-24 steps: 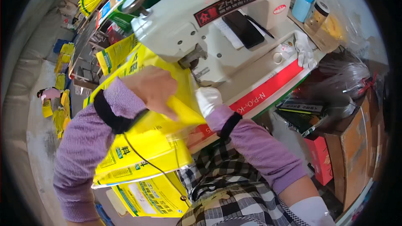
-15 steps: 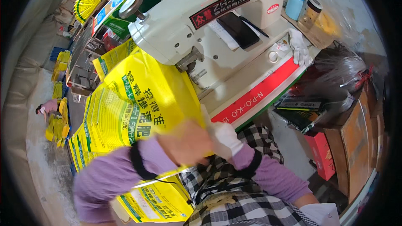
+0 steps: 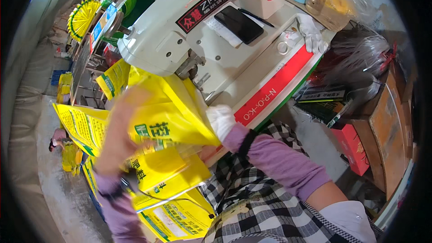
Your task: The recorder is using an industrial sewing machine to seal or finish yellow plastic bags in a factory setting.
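Fingers of the left hand [image 3: 120, 132] blur, grip unclear; it has swung left, away from the gloved right hand [image 3: 221, 121], whose hidden fingertips leave its hold uncertain at the right edge of the yellow bag [image 3: 182, 119]. Earlier smooth, the bag now creases beside the sewing machine [image 3: 150, 47].

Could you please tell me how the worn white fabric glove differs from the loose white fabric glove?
The worn white fabric glove meets a purple sleeve; the loose white fabric glove is unworn. The worn one touches the glossy yellow bag; the loose one lies at the upper end of the red strip. Both are white.
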Motion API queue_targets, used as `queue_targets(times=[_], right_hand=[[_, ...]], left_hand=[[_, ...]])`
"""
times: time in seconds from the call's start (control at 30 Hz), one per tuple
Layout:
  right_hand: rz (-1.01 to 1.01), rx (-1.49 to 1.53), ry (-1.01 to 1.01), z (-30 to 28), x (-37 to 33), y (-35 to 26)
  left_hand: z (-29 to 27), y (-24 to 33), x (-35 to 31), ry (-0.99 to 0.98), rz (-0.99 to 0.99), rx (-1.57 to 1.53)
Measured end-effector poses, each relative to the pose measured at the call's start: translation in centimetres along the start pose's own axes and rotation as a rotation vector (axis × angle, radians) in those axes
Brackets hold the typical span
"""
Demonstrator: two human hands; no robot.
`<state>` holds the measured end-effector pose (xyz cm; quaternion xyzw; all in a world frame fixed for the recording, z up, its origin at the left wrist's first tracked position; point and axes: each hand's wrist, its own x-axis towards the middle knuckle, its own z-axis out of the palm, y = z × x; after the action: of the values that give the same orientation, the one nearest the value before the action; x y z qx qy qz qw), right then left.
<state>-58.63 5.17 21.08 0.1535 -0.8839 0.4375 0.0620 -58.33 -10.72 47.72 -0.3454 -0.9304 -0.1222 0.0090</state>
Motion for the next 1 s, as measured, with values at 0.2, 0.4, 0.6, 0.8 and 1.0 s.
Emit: queue_targets(times=[0.2, 0.4, 0.6, 0.8, 1.0], right_hand=[[-0.338, -0.175, 0.114, -6.8, -3.8, -2.7], [-0.509, 0.107, -0.127, -8.9, -3.3, -4.9], [-0.136, 0.464, -0.366, -6.6, -7.1, -0.3], [-0.006, 0.772, -0.415, -7.6, -5.2, -0.2], [-0.102, 0.107, -0.413, -0.8, -4.5, -4.2]], left_hand=[[-3.6, -15.9, -15.4, -0.078, -0.228, 0.615], [-7.6, 0.5, -22.7, 0.174, -0.529, 0.843], [3.9, 5.1, -31.5, 0.062, -0.771, 0.388], [7.1, 1.8, -29.4, 0.038, -0.644, 0.340], [10.4, -7.9, -29.3, -0.143, -0.604, 0.470]])
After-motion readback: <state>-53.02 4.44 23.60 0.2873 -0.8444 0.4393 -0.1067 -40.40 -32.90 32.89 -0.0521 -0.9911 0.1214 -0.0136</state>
